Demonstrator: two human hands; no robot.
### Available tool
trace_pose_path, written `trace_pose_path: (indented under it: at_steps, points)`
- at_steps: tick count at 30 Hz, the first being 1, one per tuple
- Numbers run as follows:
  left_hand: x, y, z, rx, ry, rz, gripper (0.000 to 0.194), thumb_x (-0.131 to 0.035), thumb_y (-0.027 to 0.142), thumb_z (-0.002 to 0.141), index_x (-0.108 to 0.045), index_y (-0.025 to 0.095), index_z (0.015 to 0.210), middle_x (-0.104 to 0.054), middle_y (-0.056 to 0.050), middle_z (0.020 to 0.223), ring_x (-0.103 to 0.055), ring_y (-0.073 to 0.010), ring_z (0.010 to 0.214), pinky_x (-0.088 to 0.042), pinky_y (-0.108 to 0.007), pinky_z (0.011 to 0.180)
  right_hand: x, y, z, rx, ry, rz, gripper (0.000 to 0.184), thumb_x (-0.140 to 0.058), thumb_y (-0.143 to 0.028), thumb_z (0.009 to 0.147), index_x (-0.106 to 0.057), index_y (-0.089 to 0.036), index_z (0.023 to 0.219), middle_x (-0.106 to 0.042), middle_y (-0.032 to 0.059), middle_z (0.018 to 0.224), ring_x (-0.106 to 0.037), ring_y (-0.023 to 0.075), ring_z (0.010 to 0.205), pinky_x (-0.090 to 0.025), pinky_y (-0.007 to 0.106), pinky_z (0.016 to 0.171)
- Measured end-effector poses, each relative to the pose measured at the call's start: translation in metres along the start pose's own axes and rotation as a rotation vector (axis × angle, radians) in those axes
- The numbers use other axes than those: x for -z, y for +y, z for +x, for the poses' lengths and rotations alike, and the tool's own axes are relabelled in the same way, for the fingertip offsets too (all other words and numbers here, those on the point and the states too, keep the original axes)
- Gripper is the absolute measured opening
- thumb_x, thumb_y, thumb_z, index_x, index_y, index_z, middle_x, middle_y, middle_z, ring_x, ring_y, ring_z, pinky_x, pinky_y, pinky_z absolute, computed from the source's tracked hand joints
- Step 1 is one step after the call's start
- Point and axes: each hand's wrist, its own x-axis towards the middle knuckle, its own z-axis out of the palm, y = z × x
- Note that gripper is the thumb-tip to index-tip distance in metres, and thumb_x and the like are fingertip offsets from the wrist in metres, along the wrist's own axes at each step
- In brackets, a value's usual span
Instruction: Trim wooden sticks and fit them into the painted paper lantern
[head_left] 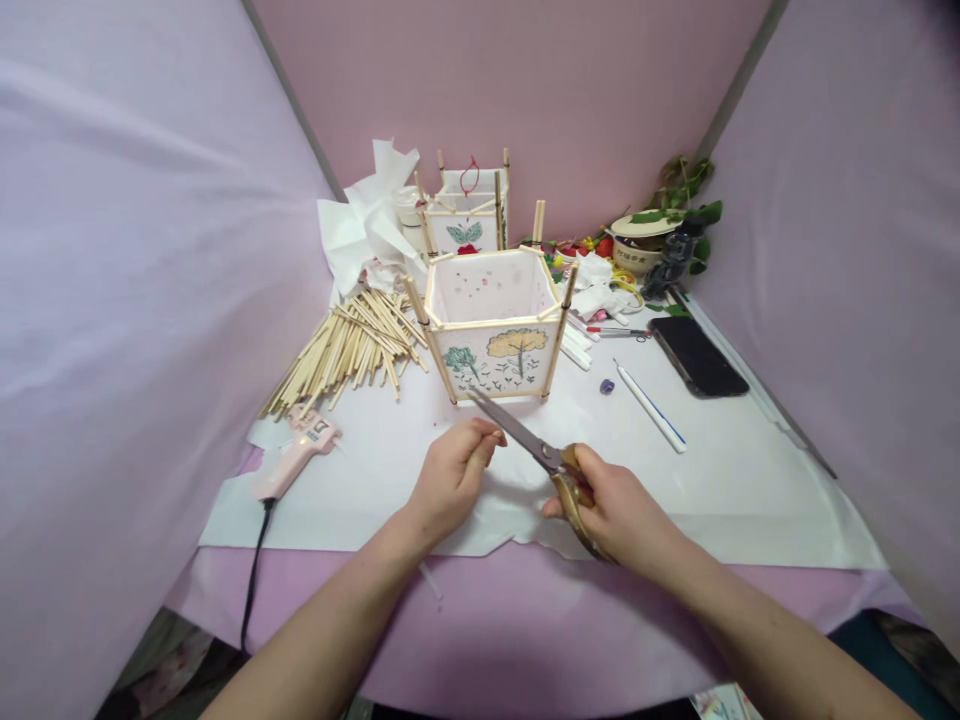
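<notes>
My right hand grips the gold handles of a pair of scissors, whose closed steel blades point up and left toward a paper lantern box. The box has wooden stick posts and a painted tree on its front panel. My left hand is curled in a pinch right beside the blades; what its fingertips hold is too small to make out. Both hands hover over the white sheet on the table.
A pile of wooden sticks lies left of the box, and a pink glue gun with a black cord below it. A second lantern, crumpled paper, a bowl, a phone and a white pen sit behind and right.
</notes>
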Motion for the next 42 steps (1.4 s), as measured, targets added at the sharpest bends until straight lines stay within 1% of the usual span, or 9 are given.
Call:
trace_pose_path:
  at_steps: [7,12,17,23,32,35,37,39,42]
  points:
    - [0.004,-0.006,0.003,-0.066,0.139,0.305,0.027,-0.044,0.018,0.084,-0.034,0.019,0.058,-0.041,0.001,0.058,-0.04,-0.014,0.062,-0.031,-0.03,0.064,0.02,0.021,-0.01,-0.037,0.386,0.022,0.027,-0.059,-0.046,0.079,-0.042,-0.025,0.077,-0.053,-0.005,0.058,-0.05,0.0144,0.053,-0.035,0.024,0.051]
    - [0.003,-0.009,0.002,-0.04,0.17,0.354,0.036,-0.043,0.019,0.084,-0.023,0.019,0.053,-0.03,0.003,0.051,-0.033,-0.0131,0.055,-0.028,-0.031,0.062,0.044,0.058,-0.031,-0.28,0.589,-0.255,0.04,-0.061,-0.058,0.072,-0.055,-0.024,0.09,-0.06,0.002,0.068,-0.055,0.0208,0.06,-0.038,0.029,0.055]
    - [0.005,-0.001,0.0,-0.067,0.024,0.33,0.027,-0.042,0.029,0.089,-0.043,0.019,0.063,-0.048,0.0,0.063,-0.043,-0.0159,0.066,-0.031,-0.032,0.067,0.071,0.096,-0.059,-0.589,0.584,-0.521,0.049,-0.049,-0.06,0.077,-0.059,-0.021,0.104,-0.066,0.012,0.082,-0.061,0.0294,0.071,-0.039,0.033,0.055]
    - [-0.011,-0.007,-0.003,-0.1,-0.129,0.407,0.023,-0.038,0.024,0.093,-0.059,0.018,0.102,-0.06,-0.007,0.095,-0.048,-0.0232,0.09,-0.034,-0.038,0.078,0.08,0.113,-0.067,-0.664,0.534,-0.698,0.052,-0.044,-0.057,0.08,-0.062,-0.013,0.102,-0.067,0.0169,0.082,-0.063,0.0308,0.072,-0.037,0.034,0.056]
    - [-0.024,-0.02,-0.005,-0.252,-0.095,0.318,0.022,-0.042,0.007,0.087,-0.06,0.015,0.098,-0.062,-0.008,0.093,-0.052,-0.0211,0.091,-0.042,-0.035,0.082,0.081,0.084,-0.033,-0.373,0.658,-0.803,0.036,-0.052,-0.04,0.082,-0.067,-0.01,0.093,-0.064,0.0213,0.097,-0.059,0.0323,0.093,-0.04,0.039,0.08]
    - [-0.025,-0.018,-0.006,-0.242,-0.096,0.339,0.027,-0.043,0.009,0.088,-0.058,0.015,0.11,-0.061,-0.009,0.098,-0.052,-0.0218,0.094,-0.043,-0.036,0.084,0.055,0.044,-0.021,-0.007,0.724,-0.574,0.03,-0.052,-0.033,0.085,-0.065,-0.014,0.104,-0.062,0.0158,0.109,-0.056,0.028,0.102,-0.04,0.038,0.087]
    - [-0.027,-0.018,-0.007,-0.243,-0.099,0.35,0.03,-0.044,0.011,0.088,-0.057,0.016,0.115,-0.06,-0.01,0.1,-0.051,-0.0222,0.095,-0.043,-0.037,0.085,0.028,0.014,-0.011,0.223,0.541,-0.285,0.027,-0.052,-0.033,0.087,-0.064,-0.019,0.107,-0.065,0.0093,0.105,-0.06,0.0218,0.093,-0.045,0.033,0.08]
    - [-0.029,-0.018,-0.009,-0.244,-0.108,0.35,0.027,-0.045,0.016,0.09,-0.058,0.016,0.113,-0.06,-0.01,0.098,-0.051,-0.0225,0.094,-0.043,-0.038,0.084,-0.001,-0.011,0.0,0.358,0.375,-0.081,0.022,-0.056,-0.032,0.085,-0.065,-0.021,0.102,-0.067,0.0056,0.098,-0.061,0.0178,0.085,-0.046,0.029,0.075]
    - [-0.029,-0.019,-0.011,-0.249,-0.132,0.337,0.023,-0.043,0.023,0.093,-0.061,0.016,0.105,-0.06,-0.008,0.093,-0.052,-0.0216,0.09,-0.043,-0.036,0.081,-0.029,-0.029,0.013,0.429,0.351,0.003,0.011,-0.058,-0.027,0.084,-0.067,-0.02,0.086,-0.068,0.0019,0.083,-0.06,0.0151,0.077,-0.044,0.027,0.073]
